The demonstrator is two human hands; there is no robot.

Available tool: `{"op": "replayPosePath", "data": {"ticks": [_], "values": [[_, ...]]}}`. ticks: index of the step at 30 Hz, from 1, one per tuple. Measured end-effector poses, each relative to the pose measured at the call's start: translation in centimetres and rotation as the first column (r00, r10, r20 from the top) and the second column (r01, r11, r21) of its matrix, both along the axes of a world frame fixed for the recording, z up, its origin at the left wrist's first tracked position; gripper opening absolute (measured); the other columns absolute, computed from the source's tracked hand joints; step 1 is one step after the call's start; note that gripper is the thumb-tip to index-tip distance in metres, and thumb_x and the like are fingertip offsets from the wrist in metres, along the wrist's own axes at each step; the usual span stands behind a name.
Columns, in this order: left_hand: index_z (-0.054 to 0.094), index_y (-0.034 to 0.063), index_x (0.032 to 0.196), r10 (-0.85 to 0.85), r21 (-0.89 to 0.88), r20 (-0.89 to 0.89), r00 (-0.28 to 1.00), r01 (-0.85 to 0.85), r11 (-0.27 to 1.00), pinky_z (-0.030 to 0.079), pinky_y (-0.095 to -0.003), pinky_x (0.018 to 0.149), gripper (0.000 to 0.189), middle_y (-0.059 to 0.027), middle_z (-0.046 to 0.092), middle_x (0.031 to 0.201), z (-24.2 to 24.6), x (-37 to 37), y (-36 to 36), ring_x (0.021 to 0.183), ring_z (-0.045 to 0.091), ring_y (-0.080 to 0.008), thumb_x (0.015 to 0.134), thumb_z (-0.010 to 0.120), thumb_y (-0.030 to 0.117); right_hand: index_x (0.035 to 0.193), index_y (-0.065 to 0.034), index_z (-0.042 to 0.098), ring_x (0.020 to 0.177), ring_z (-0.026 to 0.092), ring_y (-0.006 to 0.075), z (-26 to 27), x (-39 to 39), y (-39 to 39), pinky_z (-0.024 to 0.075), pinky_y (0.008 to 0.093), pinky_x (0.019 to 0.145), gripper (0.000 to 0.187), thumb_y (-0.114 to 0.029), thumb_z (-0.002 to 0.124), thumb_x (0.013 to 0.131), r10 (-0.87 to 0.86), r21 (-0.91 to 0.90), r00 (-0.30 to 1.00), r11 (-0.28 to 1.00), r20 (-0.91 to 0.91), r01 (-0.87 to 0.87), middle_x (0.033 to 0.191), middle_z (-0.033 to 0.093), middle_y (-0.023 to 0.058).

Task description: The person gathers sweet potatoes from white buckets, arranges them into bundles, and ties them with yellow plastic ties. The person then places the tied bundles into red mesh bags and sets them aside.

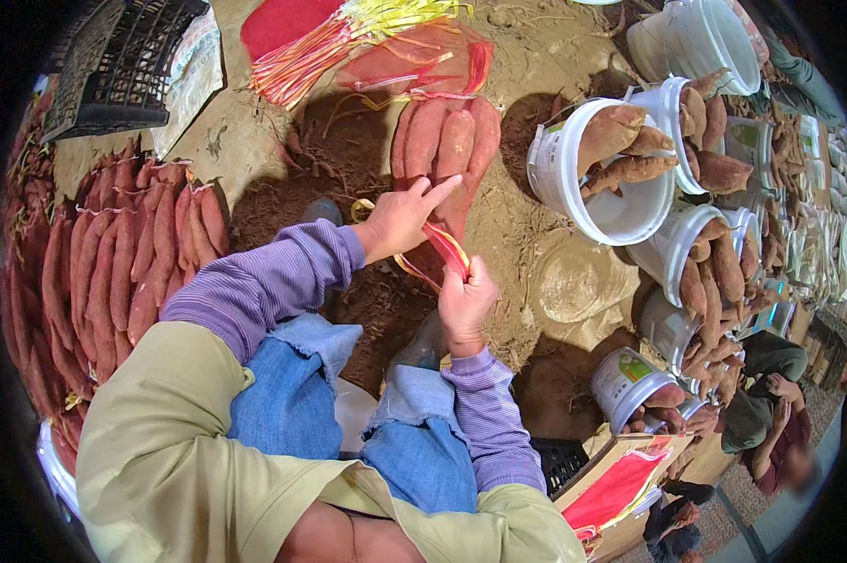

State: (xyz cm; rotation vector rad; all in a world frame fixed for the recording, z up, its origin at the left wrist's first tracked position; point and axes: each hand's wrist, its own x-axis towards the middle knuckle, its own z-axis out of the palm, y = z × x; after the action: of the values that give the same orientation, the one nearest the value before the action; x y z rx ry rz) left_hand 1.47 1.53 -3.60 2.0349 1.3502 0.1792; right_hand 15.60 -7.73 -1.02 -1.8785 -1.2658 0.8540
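Observation:
A red mesh bag of sweet potatoes (456,141) lies on the dirt floor before me, its tied end away from me. My left hand (404,217) is at its near, narrowing end. One finger points out along the bag while the others curl around the mesh; the palm side is hidden. My right hand (467,299) grips the gathered mesh end with its yellow edging (448,246), just below the left. Between the two hands that strip looks stretched. A yellow-and-red strap hangs in a loop beneath them.
Flat red net bags with yellow ends (339,49) lie beyond the filled one. Filled bags of sweet potatoes (114,260) stand at left, near a black plastic crate (117,67). White buckets (561,165) of sweet potatoes line the right. A cardboard box (624,485) and seated people are lower right.

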Motion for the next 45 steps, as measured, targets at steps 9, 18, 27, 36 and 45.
{"op": "replayPosePath", "data": {"ticks": [9,18,27,36,45], "values": [[0.027,0.006,0.144,-0.086,0.259,-0.094,0.992,0.108,0.96,0.051,-0.0383,0.058,0.081,-0.0121,0.047,0.09,-0.8,0.4,-0.7,0.072,0.061,-0.0277,0.073,0.065,0.008,0.067,-0.0007,0.044,0.052,0.044,0.0286,0.5,0.0,-0.4,0.038,0.0366,0.051,0.024,-0.01,0.06,0.084,0.041,-0.017,0.995,0.999,-0.091,-0.042,0.06,0.043,0.0172],[0.041,0.0032,0.137,-0.025,0.346,0.173,0.985,-0.037,0.938,0.049,-0.0367,0.056,0.065,-0.0151,0.051,0.081,-1.7,-0.6,-0.7,0.069,0.061,-0.0301,0.076,0.064,0.004,0.067,-0.0009,0.046,0.051,0.045,0.0306,0.4,0.7,-1.5,0.0387,0.0383,0.05,0.024,-0.011,0.059,0.085,0.087,-0.033,0.994,0.996,-0.061,-0.089,0.06,0.043,0.0183],[0.042,0.0191,0.139,0.285,-0.037,0.224,0.932,-0.284,0.958,0.052,-0.0385,0.071,0.061,-0.0172,0.063,0.1,-1.7,1.3,0.2,0.087,0.063,-0.0341,0.082,0.06,0.007,0.074,0.0,0.054,0.051,0.046,0.0184,-0.3,0.3,-1.7,0.0391,0.0346,0.05,0.02,-0.013,0.057,0.089,0.138,-0.022,0.989,0.99,-0.044,-0.139,0.059,0.045,0.0157],[0.055,0.0101,0.125,0.121,0.07,0.38,0.917,-0.159,0.985,0.052,-0.034,0.072,0.039,-0.0131,0.063,0.092,-0.3,0.2,-1.1,0.082,0.064,-0.0282,0.087,0.062,0.011,0.114,0.0055,0.046,0.101,0.053,0.0248,7.6,6.6,5.1,0.0417,0.0367,0.093,0.033,-0.01,0.057,0.087,-0.071,0.37,0.997,0.927,-0.002,0.067,0.107,0.054,0.0137],[0.061,0.0045,0.115,0.205,-0.061,0.371,0.906,-0.197,0.979,0.051,-0.0341,0.076,0.027,-0.014,0.065,0.098,0.0,0.2,-1.3,0.089,0.065,-0.0288,0.088,0.06,0.011,0.12,0.0026,0.054,0.1,0.059,0.0192,0.3,16.3,22.7,0.0455,0.0303,0.085,0.05,-0.018,0.073,0.079,-0.079,-0.198,0.937,0.98,-0.341,0.011,0.112,0.063,0.0086]]}}
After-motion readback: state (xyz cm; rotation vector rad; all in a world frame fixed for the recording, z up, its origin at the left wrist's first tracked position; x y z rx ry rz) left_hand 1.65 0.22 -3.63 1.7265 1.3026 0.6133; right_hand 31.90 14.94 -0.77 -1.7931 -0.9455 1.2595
